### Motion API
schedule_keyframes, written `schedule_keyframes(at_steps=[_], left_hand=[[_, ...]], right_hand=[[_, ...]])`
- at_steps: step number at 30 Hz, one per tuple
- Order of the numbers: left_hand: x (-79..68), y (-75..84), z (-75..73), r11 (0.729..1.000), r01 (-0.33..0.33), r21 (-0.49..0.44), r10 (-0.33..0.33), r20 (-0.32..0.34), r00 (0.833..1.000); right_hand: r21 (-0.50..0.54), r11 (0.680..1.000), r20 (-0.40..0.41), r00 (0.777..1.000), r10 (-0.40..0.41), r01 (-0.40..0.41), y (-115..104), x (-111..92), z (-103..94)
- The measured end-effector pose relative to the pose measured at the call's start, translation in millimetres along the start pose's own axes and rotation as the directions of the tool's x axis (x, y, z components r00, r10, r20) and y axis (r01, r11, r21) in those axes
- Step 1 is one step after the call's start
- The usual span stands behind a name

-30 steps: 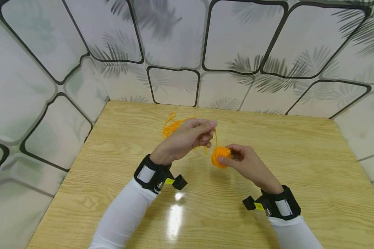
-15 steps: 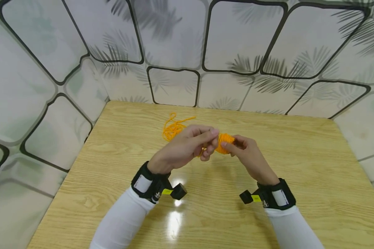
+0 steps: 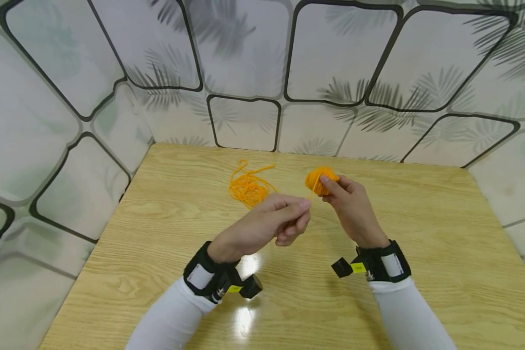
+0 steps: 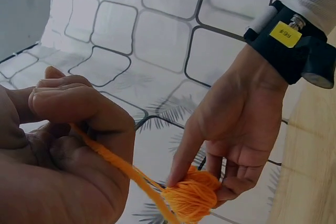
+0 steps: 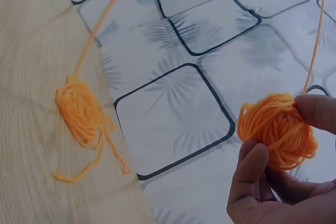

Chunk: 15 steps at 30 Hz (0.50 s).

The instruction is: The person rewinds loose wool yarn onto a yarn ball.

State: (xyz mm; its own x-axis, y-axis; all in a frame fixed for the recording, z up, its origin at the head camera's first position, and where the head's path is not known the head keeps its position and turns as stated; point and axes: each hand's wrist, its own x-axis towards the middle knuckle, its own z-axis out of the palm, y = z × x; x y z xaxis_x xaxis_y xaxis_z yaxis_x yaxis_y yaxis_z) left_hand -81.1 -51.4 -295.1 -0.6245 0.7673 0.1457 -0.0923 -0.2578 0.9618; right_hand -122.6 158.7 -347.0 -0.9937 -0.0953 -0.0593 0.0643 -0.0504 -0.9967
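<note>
A small ball of orange yarn [image 3: 321, 181] is pinched between the thumb and fingers of my right hand [image 3: 353, 206], raised over the table. Strands wrap it in several directions, as the right wrist view shows of the yarn ball [image 5: 278, 132]. My left hand [image 3: 273, 218], just below and left of the ball, pinches the yarn strand [image 4: 118, 162] with curled fingers. From the ball a thin length runs taut to those fingers. A loose heap of orange yarn [image 3: 248, 188] lies on the table behind the left hand, and in the right wrist view a strand rises from it.
The wooden table [image 3: 420, 243] meets a patterned wall [image 3: 323, 126] at its back and another at its left. Each wrist wears a black strap with a small camera [image 3: 251, 286]. Light glares off the table's front middle.
My right hand has carried the yarn ball up and away toward the wall. The left hand dipped toward the table's front, passing the ball, with the strand still pinched. More of the heap now shows.
</note>
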Motion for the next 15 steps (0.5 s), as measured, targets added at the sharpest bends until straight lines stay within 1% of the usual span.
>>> schedule_keyframes(at_steps=[4,7,11,15], left_hand=[[-1.4,-6.4,3.3,1.0,0.014,-0.005,-0.014,0.006,1.0],[-1.9,-10.6,5.1,1.0,0.023,-0.019,-0.023,0.012,1.0],[-2.0,-16.2,6.1,0.998,0.045,-0.044,-0.044,0.026,0.999],[-1.7,-24.1,6.5,0.996,0.073,-0.053,-0.072,0.02,0.997]], right_hand=[[0.119,0.993,0.029,0.999,-0.021,0.018,-5.6,0.1,0.0],[0.23,0.973,0.058,0.998,-0.038,0.023,-10.3,-0.6,-0.9],[0.393,0.92,0.107,0.992,-0.062,0.015,-16.2,-0.9,-3.9],[0.506,0.862,0.159,0.983,-0.097,0.003,-21.6,-0.2,-6.7]])
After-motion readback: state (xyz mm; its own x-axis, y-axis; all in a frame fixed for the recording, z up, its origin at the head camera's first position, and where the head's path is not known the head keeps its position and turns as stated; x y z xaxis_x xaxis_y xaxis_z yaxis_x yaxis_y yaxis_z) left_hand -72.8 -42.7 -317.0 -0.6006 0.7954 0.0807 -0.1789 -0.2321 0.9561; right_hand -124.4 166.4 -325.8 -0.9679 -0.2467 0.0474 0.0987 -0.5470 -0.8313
